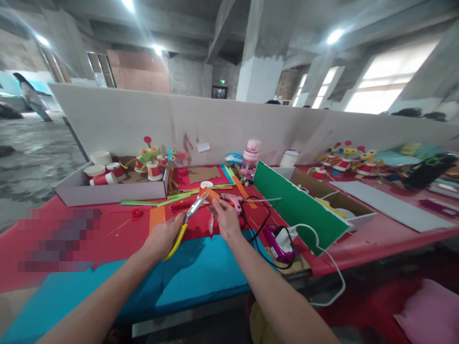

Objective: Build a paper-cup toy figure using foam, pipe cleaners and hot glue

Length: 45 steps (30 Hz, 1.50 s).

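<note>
My left hand [165, 237] is closed around the yellow-handled scissors [195, 205], whose metal blades point away from me and up. At the blade tips is a curled piece of orange paper [212, 195]. My right hand [226, 219] pinches that paper from the right with thumb and fingers. Just behind the paper a white cup [206, 184] shows in part. A pink glue gun [234, 201] lies on the table beyond my right hand. Around my hands lie strips of green paper [180, 195] and a flat orange sheet [157, 219].
At the back left, a white box [111, 193] holds cups and a decorated figure [152, 162]. A green-sided box [297, 205] stands to the right, beside a purple power strip [278, 244] with cables. Blue cloth [201, 267] covers the front edge. Behind runs a white partition [143, 119].
</note>
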### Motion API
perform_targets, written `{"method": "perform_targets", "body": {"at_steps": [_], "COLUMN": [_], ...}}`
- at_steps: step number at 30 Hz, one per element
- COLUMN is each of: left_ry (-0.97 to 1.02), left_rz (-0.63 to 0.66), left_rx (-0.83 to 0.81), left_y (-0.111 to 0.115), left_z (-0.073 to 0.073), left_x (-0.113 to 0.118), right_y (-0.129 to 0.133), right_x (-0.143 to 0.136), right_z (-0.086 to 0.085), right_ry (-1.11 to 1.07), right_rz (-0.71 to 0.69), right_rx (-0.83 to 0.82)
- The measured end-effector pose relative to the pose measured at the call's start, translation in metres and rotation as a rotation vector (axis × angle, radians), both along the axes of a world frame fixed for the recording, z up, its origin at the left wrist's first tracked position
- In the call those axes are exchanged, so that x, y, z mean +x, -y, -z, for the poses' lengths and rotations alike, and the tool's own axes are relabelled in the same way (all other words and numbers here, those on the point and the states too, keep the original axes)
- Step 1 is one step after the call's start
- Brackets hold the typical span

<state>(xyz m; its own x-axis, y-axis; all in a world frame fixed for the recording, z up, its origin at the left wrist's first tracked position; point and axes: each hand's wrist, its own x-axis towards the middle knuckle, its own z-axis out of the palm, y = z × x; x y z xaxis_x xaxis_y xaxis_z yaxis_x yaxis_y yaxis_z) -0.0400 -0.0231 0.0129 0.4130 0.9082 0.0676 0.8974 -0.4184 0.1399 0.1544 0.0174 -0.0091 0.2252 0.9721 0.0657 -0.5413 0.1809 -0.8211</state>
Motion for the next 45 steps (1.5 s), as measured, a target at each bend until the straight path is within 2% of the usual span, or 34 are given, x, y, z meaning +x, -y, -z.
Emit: {"method": "perform_targets", "body": {"at_steps": [7,15,21,28,36,45], "left_ry": [-0.008,-0.04,-0.015,-0.059,-0.02,-0.039], "left_rz": [-0.018,0.005,0.006,-0.014,0.005,-0.02], "left_rx": [-0.02,-0.013,-0.021,-0.029,-0.05,-0.038], "left_y": [0.002,0.002,0.001,0.002,0.002,0.005], "left_z": [-0.005,-0.003,0.0,-0.003,-0.001,-0.005], "left_x": [0.002,-0.001,0.001,0.002,0.001,0.006], "right_y": [0.002,-0.002,0.001,0.004,0.005,0.003], "right_x": [0.0,0.01,0.004,0.003,0.001,0.0], "right_z": [-0.006,-0.006,-0.006,-0.008,-0.009,-0.004], "right_ry": [-0.086,-0.207,-0.203,-0.211,-0.211,-0.151], "right_rz": [-0.034,-0.071,-0.074,-0.035,-0.026,-0.009], "right_rx": [-0.003,-0.139,-0.114,-0.135,-0.127,-0.09]}}
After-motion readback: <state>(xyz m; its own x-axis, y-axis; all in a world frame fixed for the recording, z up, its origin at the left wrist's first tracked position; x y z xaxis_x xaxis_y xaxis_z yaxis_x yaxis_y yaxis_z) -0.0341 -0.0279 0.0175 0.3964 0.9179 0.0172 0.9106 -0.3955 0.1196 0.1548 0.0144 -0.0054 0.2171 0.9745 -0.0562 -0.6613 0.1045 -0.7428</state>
